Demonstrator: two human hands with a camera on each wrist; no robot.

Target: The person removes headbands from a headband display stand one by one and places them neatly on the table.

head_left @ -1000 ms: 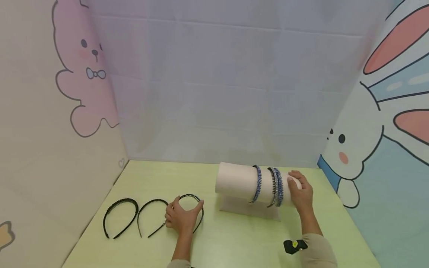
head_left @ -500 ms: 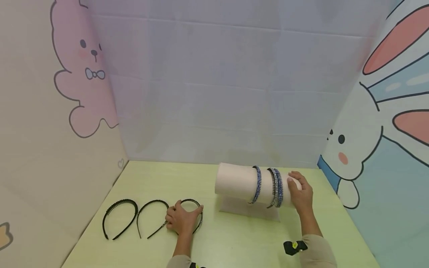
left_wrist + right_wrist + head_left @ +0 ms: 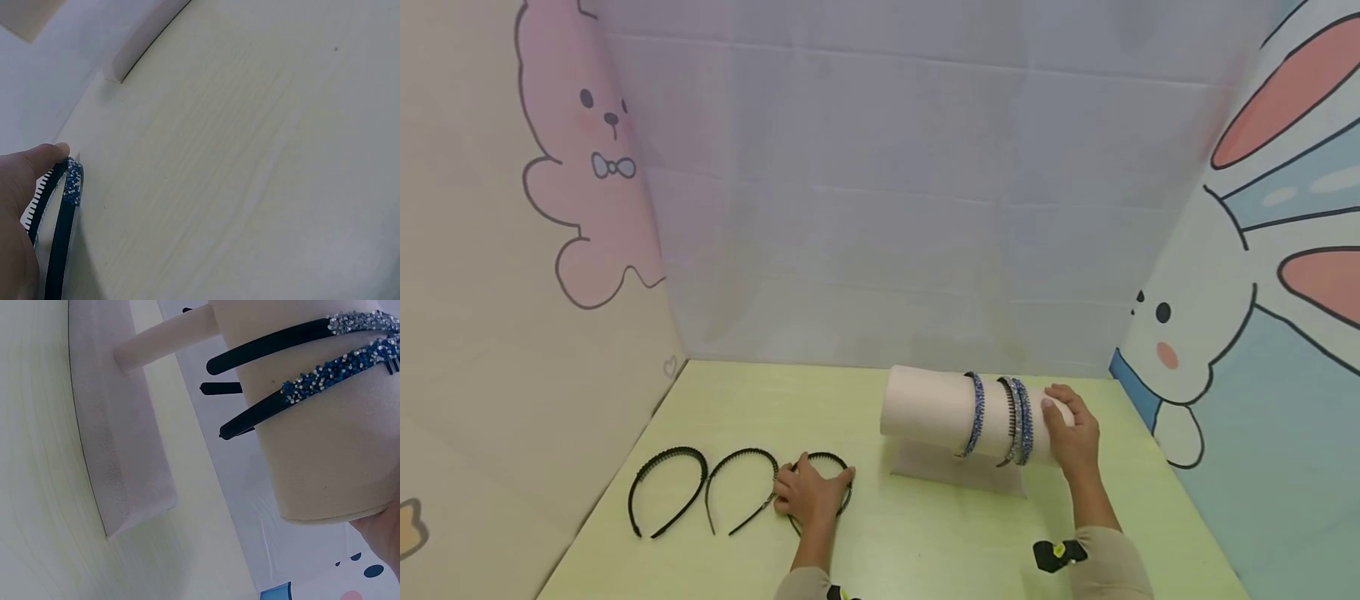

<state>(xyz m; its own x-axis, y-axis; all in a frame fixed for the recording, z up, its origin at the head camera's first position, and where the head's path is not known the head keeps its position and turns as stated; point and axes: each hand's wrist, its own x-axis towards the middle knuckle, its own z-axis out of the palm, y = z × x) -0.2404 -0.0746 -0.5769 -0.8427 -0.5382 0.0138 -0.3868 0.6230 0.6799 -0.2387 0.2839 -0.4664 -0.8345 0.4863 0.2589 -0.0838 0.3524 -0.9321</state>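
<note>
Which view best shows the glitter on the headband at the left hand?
The left wrist view: the headband is close there, its speckled glitter clear. The head view shows the band small, partly covered by the left hand, glitter indistinct; the right wrist view doesn't show it.

counter: pale yellow-green, streaked grain | display roll: plain cream | roll's left headband: blue sparkle | counter's right headband: black, blue-white speckles | left wall: cream, pink bear | right wall: pale blue, white rabbit | right sleeve: beige
</note>
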